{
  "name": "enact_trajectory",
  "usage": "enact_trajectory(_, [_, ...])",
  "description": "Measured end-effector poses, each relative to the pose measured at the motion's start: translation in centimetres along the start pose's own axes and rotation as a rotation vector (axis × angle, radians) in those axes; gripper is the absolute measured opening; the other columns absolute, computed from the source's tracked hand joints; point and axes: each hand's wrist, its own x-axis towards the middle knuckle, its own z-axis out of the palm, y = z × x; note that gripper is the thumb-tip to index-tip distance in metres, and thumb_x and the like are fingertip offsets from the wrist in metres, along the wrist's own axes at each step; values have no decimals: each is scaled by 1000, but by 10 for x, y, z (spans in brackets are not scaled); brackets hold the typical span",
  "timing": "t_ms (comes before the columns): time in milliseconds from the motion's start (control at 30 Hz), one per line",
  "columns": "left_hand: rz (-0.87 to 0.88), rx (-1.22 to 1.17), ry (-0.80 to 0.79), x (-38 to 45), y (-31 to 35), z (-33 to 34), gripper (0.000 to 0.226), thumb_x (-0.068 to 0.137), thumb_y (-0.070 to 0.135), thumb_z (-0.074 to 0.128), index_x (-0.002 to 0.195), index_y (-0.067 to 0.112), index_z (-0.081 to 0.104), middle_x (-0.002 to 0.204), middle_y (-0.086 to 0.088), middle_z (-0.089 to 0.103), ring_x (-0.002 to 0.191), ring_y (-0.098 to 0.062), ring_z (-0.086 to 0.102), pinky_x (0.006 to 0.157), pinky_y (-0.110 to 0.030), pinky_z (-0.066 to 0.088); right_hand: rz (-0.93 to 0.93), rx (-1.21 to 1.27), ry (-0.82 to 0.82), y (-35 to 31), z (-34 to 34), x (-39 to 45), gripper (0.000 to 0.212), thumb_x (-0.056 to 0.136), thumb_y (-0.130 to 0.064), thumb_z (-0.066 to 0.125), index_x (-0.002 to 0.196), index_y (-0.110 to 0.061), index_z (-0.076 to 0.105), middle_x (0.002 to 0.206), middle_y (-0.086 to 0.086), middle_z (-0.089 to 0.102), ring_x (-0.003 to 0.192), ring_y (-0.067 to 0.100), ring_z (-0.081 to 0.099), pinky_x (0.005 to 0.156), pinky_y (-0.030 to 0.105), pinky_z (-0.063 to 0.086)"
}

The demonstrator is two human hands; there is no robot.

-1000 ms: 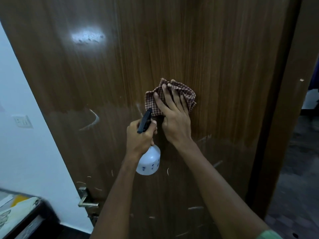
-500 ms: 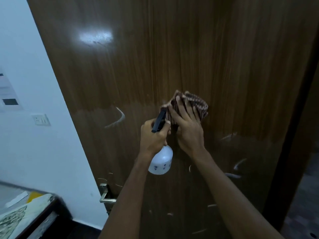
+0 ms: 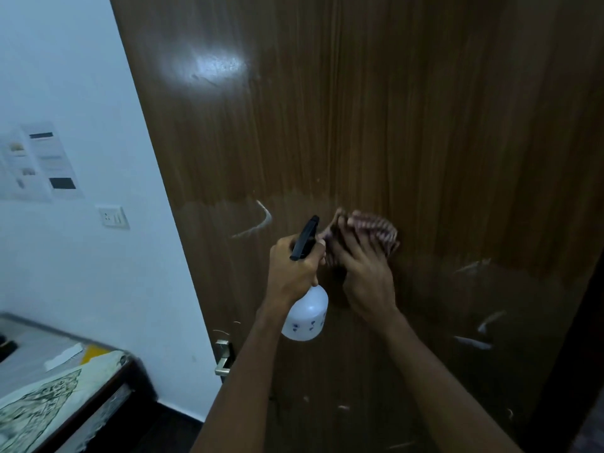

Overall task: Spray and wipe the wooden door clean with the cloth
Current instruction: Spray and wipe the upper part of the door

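- The tall brown wooden door [image 3: 392,125] with a vertical grain fills the centre and right of the frame; a bright glare sits on it at upper centre, and pale scratch-like marks show on its lower half.
- The right hand [image 3: 366,273], just right of centre, presses a bunched red-and-white checked cloth [image 3: 376,228] flat against the door. The cloth lies under and above the fingers [image 3: 343,246], its crumpled edge showing past the fingertips; the fingers are stretched fairly straight over it, though motion blur hides their exact lie.
- The left hand [image 3: 294,269], touching or just beside the right one at centre, is curled round the neck of a white plastic spray bottle [image 3: 307,317] with small blue marks; its black trigger head [image 3: 305,237] rises above the knuckles and points up toward the door, while the rounded body hangs below the fist.
- A silver metal door handle [image 3: 224,358] sits on the door's left edge, lower centre.
- On the white wall [image 3: 81,76] at left are a pale switch plate [image 3: 112,216] and printed paper sheets [image 3: 39,161].
- At lower left, a dark-edged desk [image 3: 108,387] carries a patterned cloth [image 3: 42,410].
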Motion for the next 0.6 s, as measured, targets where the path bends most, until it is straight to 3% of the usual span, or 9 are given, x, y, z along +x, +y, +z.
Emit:
enact_trajectory(67, [-11,13,12,-2,-3,-1,32,102,13,66,73,-2,63,55,-8,62,39,-23,55,46,-31,47,-35,-1,-64,1,8,-19,78,90,-1,61,158,-31,37,168,-3,22,159,22,9,128,40,9])
enact_trajectory(133, [-15,28,24,2,-6,0,31,102,13,66,75,-2,63,60,-11,64,40,-23,56,46,-31,47,-24,34,-50,-2,-2,14,66,97,-9,49,158,-30,37,169,-1,25,159,24,14,129,41,5])
enact_trajectory(300, [-5,8,77,10,-10,7,22,102,11,65,81,4,66,69,-14,67,41,-22,56,43,-28,46,24,43,162,0,-35,111,66,102,-6,38,163,-28,26,173,0,7,161,23,0,130,46,3])
enact_trajectory(400, [-2,-13,100,8,-20,6,24,102,12,65,79,5,65,68,-15,66,40,-25,54,45,-32,46,-75,51,66,-1,-11,65,58,106,-20,27,163,-25,28,173,2,12,161,25,3,129,50,11])
enact_trajectory(467, [-6,-16,109,6,-27,4,28,101,13,66,75,2,63,64,-17,64,40,-28,54,46,-34,46,-113,122,-31,-5,3,26,57,104,-18,28,160,-25,35,171,1,22,160,23,11,126,51,22])
enact_trajectory(600, [-8,33,87,6,-36,-1,29,101,5,65,73,-1,60,53,-4,60,38,-21,56,43,-30,46,90,473,124,-16,-13,31,59,101,-2,33,156,-22,43,162,-8,39,152,4,30,124,24,28])
